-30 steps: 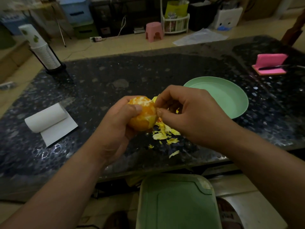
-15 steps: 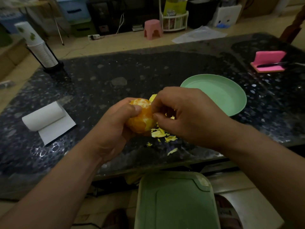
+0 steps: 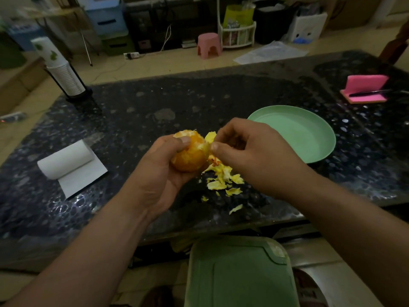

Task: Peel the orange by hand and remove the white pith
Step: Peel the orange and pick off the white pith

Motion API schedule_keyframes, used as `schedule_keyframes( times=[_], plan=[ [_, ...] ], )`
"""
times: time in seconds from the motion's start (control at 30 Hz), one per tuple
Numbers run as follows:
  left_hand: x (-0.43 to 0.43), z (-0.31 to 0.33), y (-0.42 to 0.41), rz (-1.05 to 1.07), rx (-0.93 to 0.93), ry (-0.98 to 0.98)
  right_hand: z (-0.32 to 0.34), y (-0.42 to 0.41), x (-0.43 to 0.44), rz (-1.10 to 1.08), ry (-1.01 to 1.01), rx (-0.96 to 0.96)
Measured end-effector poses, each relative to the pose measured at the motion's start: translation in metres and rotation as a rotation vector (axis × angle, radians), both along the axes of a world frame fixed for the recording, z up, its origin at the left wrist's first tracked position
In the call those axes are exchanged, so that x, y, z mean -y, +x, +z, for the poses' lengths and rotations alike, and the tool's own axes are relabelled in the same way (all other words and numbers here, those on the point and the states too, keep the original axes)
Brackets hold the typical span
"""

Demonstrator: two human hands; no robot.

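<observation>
As progress stands: round orange fruit (image 3: 188,159) looks partly peeled; lower rind and white pith left.
Left hand (image 3: 155,180): curled round it, above dark speckled worktop (image 3: 132,111).
Right hand (image 3: 254,156): pinching yellow peel flap (image 3: 210,136) beside it.
Beneath hands: torn peel scraps (image 3: 221,180).

The orange (image 3: 189,160) is deep orange, mottled with pale whitish pith (image 3: 184,134) across its top. A strip of peel (image 3: 209,137) beside it is pale yellow. The loose peel scraps (image 3: 223,179) are pale yellow too, with 1 orange-red sliver among them. The worktop (image 3: 199,96) is glossy black, covered in a grey pebble-like speckle. The plate (image 3: 314,138) is plain mint green. The paper roll (image 3: 66,159) is white. The stack of cups (image 3: 66,80) is white with fine ribbing; its top cup (image 3: 46,49) is white with green leaf marks. The sponge (image 3: 365,84) is bright pink on a tan base. The stool (image 3: 209,44) is pink. The board (image 3: 239,275) nearest the camera is pale green. The floor (image 3: 177,63) is beige.
</observation>
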State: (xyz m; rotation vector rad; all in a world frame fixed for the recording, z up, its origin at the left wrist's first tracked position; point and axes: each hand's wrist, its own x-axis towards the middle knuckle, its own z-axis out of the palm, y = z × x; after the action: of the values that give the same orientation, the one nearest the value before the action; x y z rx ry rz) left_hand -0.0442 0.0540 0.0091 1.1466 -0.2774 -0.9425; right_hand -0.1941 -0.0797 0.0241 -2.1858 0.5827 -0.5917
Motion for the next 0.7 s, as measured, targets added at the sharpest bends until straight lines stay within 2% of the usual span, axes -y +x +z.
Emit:
schedule_keyframes(
  times=[0.3, 0.6, 0.7],
  plan=[
    [0.0, -0.004, -0.008, 0.005, 0.328, 0.142, -0.003, 0.001, -0.006, -0.006, -0.096, -0.083],
    [0.0, -0.004, -0.012, 0.023, 0.442, 0.13, -0.006, 0.004, -0.009, -0.036, -0.187, -0.115],
    [0.002, -0.003, -0.014, 0.04, 0.383, 0.136, -0.008, 0.005, -0.009, -0.042, -0.171, -0.101]
  ],
)
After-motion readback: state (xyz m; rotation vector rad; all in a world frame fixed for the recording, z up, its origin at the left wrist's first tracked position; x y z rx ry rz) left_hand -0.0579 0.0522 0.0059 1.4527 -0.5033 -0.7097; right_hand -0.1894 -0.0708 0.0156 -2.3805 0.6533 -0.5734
